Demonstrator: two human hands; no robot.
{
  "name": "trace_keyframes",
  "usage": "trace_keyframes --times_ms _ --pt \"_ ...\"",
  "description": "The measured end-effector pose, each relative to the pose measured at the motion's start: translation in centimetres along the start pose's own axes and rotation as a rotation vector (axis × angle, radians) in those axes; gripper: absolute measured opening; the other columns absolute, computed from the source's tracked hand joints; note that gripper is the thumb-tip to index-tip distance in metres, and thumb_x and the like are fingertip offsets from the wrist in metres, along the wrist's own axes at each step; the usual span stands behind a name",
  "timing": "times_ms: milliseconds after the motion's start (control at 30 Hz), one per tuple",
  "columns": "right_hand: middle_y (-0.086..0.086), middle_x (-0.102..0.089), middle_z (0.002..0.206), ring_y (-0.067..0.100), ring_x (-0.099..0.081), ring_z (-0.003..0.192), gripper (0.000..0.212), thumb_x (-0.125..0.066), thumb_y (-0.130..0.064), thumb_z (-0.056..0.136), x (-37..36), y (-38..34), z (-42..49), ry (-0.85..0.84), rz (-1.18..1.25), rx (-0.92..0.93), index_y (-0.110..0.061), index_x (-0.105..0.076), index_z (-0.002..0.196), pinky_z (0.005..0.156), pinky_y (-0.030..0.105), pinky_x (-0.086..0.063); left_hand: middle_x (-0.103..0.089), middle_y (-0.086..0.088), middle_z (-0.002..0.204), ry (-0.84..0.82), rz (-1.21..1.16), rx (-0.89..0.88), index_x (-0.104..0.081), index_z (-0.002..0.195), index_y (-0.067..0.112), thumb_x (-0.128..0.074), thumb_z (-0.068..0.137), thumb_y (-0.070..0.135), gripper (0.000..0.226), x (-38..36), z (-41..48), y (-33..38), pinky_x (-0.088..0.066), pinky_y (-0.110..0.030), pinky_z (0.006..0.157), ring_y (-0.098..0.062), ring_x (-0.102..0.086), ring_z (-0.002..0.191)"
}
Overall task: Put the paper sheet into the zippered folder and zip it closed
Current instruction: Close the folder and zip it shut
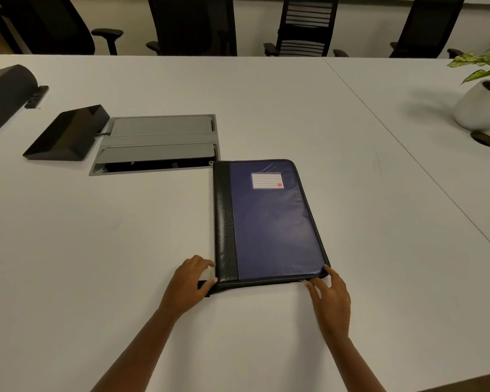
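While it lies flat and closed on the white table [153, 236], one zippered folder [272, 222], blue cover, black spine, white label, left hand [191, 284] pinching its near-left corner, right hand [330, 299] loose-fingered, touching near-right corner, four chairs [306, 26] behind.

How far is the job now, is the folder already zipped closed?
The folder lies shut on the table, with no loose paper showing. The left hand holds its near-left corner; the right hand is at the near-right corner, near the zipper. How much remains unzipped cannot be seen.
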State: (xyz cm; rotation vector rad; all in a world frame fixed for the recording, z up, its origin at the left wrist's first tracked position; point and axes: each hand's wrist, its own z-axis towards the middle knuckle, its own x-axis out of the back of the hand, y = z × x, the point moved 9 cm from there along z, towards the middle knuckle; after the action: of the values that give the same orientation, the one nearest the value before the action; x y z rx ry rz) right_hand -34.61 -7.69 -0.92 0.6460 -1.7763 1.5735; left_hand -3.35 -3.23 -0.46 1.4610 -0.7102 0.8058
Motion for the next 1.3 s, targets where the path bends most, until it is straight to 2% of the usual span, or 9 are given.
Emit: trace_keyframes --times_ms 100,200,333,533,733,900,1000,1200,1300 --pt "0.008 -0.052 0.133 0.027 -0.049 0.121 0.016 -0.063 -0.020 0.085 0.2 -0.7 -0.3 0.038 -0.046 0.086 -0.011 -0.069 0.097 0.098 0.039 -0.042 -0.051 -0.013 0.129 -0.028 0.040 -0.024 -0.051 0.131 0.010 -0.061 0.088 0.031 0.048 -1.5 1.0 2.8 -0.043 -0.027 0.094 -0.025 -0.053 0.115" --pt "0.010 -0.053 0.131 0.029 -0.052 0.118 0.009 -0.065 -0.017 0.083 0.1 -0.8 -0.4 0.036 -0.024 0.086 -0.010 -0.069 0.088 0.094 0.042 -0.047 -0.019 -0.010 0.156 -0.160 0.204 -0.038 -0.026 0.146 0.016 -0.045 0.094 0.046 0.063 -4.8 2.2 5.1 -0.021 -0.033 0.117 -0.025 -0.021 0.144" --pt "0.012 -0.053 0.131 0.029 -0.053 0.118 0.008 -0.068 -0.016 0.081 -0.1 -0.8 0.0 0.023 -0.024 0.104 -0.008 -0.067 0.081 0.094 0.043 -0.050 0.004 -0.012 0.159 -0.327 0.408 -0.151 -0.003 0.149 0.015 -0.034 0.096 0.050 0.071 -9.4 3.1 8.4 -0.001 -0.036 0.121 -0.027 0.003 0.148" --pt "0.016 -0.056 0.128 0.031 -0.057 0.114 0.009 -0.073 -0.013 0.075 -0.4 -0.9 0.4 0.006 -0.056 0.154 -0.006 -0.069 0.077 0.091 0.041 -0.050 -0.005 -0.022 0.157 -0.379 0.521 -0.160 -0.006 0.148 0.005 -0.032 0.099 0.040 0.066 -11.9 4.5 10.7 -0.014 -0.042 0.119 -0.036 -0.007 0.146" --pt "0.016 -0.059 0.126 0.032 -0.059 0.110 0.011 -0.074 -0.012 0.073 0.3 -0.8 0.9 0.001 -0.078 0.208 -0.007 -0.066 0.068 0.088 0.041 -0.051 -0.015 -0.038 0.148 -0.485 0.695 -0.320 -0.009 0.143 -0.011 -0.025 0.102 0.034 0.063 -12.6 5.2 10.9 -0.033 -0.055 0.109 -0.051 -0.023 0.137" --pt "0.009 -0.047 0.139 0.029 -0.050 0.122 0.014 -0.068 -0.013 0.080 2.0 2.2 2.7 -0.021 -0.047 0.108 -0.007 -0.063 0.068 0.097 0.042 -0.044 -0.015 -0.045 0.144 -0.484 0.759 -0.388 -0.005 0.139 -0.018 -0.020 0.104 0.028 0.060 -12.7 5.1 11.3 -0.034 -0.059 0.106 -0.057 -0.025 0.132" --pt "0.009 -0.048 0.138 0.030 -0.051 0.118 0.013 -0.068 -0.011 0.080 2.5 2.3 4.3 -0.037 -0.066 0.124 -0.006 -0.062 0.069 0.095 0.041 -0.043 -0.014 -0.046 0.144 -0.477 0.790 -0.421 -0.005 0.139 -0.020 -0.018 0.104 0.026 0.059 -12.6 4.9 11.8 -0.033 -0.059 0.105 -0.058 -0.024 0.132" --pt "0.009 -0.064 0.114 0.028 -0.058 0.098 0.010 -0.064 -0.010 0.080 1.9 2.0 7.7 -0.124 -0.127 0.144 -0.004 -0.063 0.073 0.076 0.029 -0.039 -0.016 -0.048 0.142 -0.479 0.795 -0.467 -0.007 0.138 -0.021 -0.017 0.104 0.021 0.054 -12.4 4.9 12.2 -0.034 -0.062 0.103 -0.060 -0.026 0.130" --pt "0.009 -0.066 0.097 0.029 -0.056 0.091 0.012 -0.061 -0.016 0.083 1.7 1.7 9.0 -0.160 -0.198 0.155 -0.006 -0.063 0.077 0.069 0.031 -0.039 -0.016 -0.048 0.141 -0.466 0.819 -0.484 -0.007 0.137 -0.021 -0.015 0.104 0.017 0.051 -12.6 4.7 12.1 -0.036 -0.062 0.102 -0.060 -0.027 0.130"
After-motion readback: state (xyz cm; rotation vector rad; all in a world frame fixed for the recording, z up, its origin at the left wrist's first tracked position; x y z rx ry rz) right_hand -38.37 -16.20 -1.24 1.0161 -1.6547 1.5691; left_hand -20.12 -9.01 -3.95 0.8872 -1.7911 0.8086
